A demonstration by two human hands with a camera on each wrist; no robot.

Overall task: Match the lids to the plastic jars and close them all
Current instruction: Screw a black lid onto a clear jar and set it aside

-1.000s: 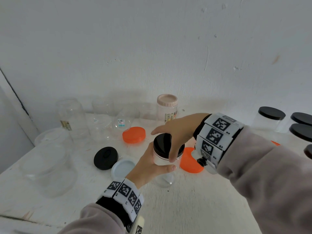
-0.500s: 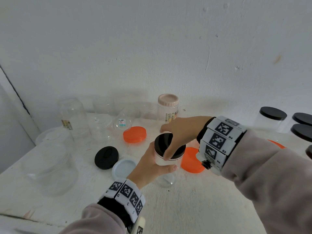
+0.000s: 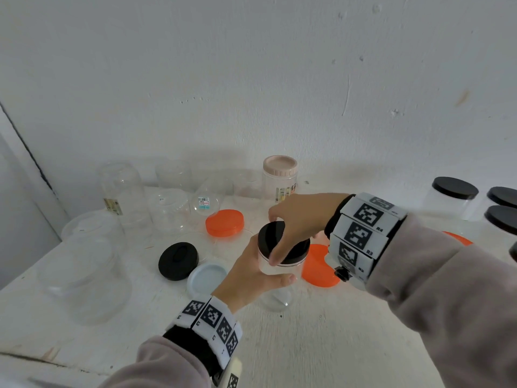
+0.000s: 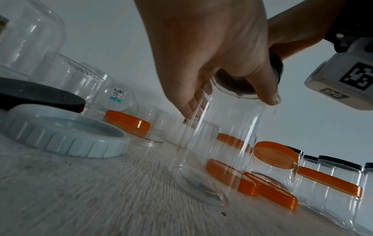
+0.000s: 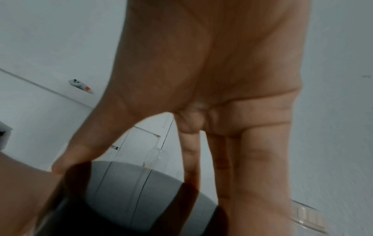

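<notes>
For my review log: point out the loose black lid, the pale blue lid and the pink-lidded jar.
loose black lid point(image 3: 178, 261), head view, on its top face.
pale blue lid point(image 3: 207, 279), head view, on its inner face.
pink-lidded jar point(image 3: 279, 166), head view, on its lid.

A price sticker point(image 4: 117, 95) on an upturned clear jar point(image 4: 119, 99) reads "2.00"; other labels are illegible.

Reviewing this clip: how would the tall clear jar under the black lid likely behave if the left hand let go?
Probably light: the clear jar looks empty and thin-walled. Tall and narrow, it may tip or skid as the right hand twists the black lid. The left hand steadies it.
</notes>
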